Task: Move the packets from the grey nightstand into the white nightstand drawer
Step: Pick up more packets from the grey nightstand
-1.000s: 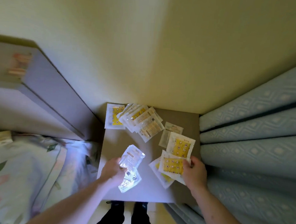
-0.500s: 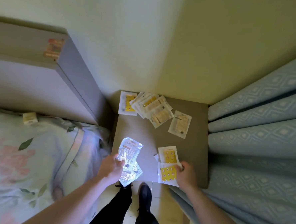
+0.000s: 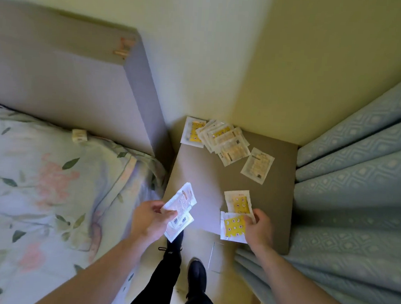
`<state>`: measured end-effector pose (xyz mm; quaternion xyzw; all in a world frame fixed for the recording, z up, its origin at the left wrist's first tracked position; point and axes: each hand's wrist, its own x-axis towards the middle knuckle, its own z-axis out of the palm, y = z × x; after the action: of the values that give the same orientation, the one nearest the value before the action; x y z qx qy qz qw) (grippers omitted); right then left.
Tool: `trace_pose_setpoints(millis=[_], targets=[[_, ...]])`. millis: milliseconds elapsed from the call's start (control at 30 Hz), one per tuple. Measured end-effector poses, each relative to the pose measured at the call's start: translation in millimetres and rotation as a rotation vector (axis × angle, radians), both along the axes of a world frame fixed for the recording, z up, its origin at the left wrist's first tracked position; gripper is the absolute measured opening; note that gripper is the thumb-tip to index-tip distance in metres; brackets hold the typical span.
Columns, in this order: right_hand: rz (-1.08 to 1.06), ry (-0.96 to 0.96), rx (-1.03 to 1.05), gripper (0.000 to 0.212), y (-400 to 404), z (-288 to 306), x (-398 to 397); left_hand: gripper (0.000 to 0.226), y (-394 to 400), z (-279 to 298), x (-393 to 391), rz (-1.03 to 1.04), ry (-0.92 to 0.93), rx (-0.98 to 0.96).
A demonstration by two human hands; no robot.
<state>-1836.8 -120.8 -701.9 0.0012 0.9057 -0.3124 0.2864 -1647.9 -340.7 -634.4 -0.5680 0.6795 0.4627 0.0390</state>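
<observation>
- At your far left lies the floral bedding [image 3: 51, 189], with the grey headboard [image 3: 70, 78] above it; more of both shows now than a second ago, as your view has swung left and pulled back from the table.
- Your left hand [image 3: 150, 219] still pinches the clear packets [image 3: 180, 209] between thumb and fingers. A second ago they hung over the near left part of the grey nightstand [image 3: 216, 176]; now they sit at its near left corner, the lower one overhanging the edge above your black shoe [image 3: 174, 242].
- The pile of packets [image 3: 223, 139] at the back of the nightstand lies as it did before, fanned over one yellow-faced packet at its left end.
- The single pale packet [image 3: 257, 166] to the right of that pile lies alone now. A second ago a yellow packet lay just below it; that one has since been drawn toward you.
- Your right hand [image 3: 258, 228] grips the yellow packets [image 3: 236, 215] with curled fingers at their right edge. One shows its yellow face on the upper side, another below it juts past the near edge of the nightstand. How many are stacked in that hold you cannot tell. A second ago this hand was further in over the top; it has come back to the near edge.
- The blue patterned curtain [image 3: 358, 173] hangs along the right side, touching the nightstand's right edge.
</observation>
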Motion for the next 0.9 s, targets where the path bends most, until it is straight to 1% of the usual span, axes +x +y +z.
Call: trace_pose_setpoints(millis=[67, 100, 133, 267, 367, 433, 533, 600, 633, 733, 767, 900], targets=[[0.048, 0.022, -0.062, 0.012, 6, 35, 9, 0.020, 13, 33, 19, 0.027, 0.024, -0.033], [0.064, 0.034, -0.078, 0.011, 7, 47, 13, 0.017, 18, 43, 25, 0.021, 0.038, -0.054], [0.091, 0.049, -0.100, 0.011, 11, 73, 22, 0.013, 28, 68, 39, 0.030, 0.047, -0.066], [0.179, 0.077, -0.181, 0.014, 27, 152, 61, 0.019, 65, 135, 99, 0.071, 0.059, -0.142], [0.294, 0.105, -0.264, 0.008, 35, 209, 97, 0.022, 91, 175, 148, 0.097, 0.063, -0.241], [0.367, 0.112, -0.314, 0.008, 38, 238, 122, 0.019, 104, 190, 179, 0.117, 0.084, -0.268], [0.487, 0.118, -0.355, 0.012, 41, 270, 164, 0.018, 124, 201, 227, 0.148, 0.084, -0.313], [0.573, 0.135, -0.372, 0.011, 41, 285, 196, 0.007, 137, 209, 263, 0.164, 0.091, -0.351], [0.623, 0.157, -0.381, 0.008, 41, 291, 213, 0.007, 145, 211, 282, 0.171, 0.086, -0.381], [0.759, 0.221, -0.390, 0.005, 37, 307, 272, 0.025, 170, 217, 351, 0.210, 0.065, -0.447], [0.796, 0.235, -0.397, 0.005, 35, 312, 295, 0.028, 179, 220, 377, 0.221, 0.043, -0.465], [0.965, 0.297, -0.450, 0.010, 37, 334, 404, 0.029, 219, 230, 494, 0.287, 0.007, -0.506]])
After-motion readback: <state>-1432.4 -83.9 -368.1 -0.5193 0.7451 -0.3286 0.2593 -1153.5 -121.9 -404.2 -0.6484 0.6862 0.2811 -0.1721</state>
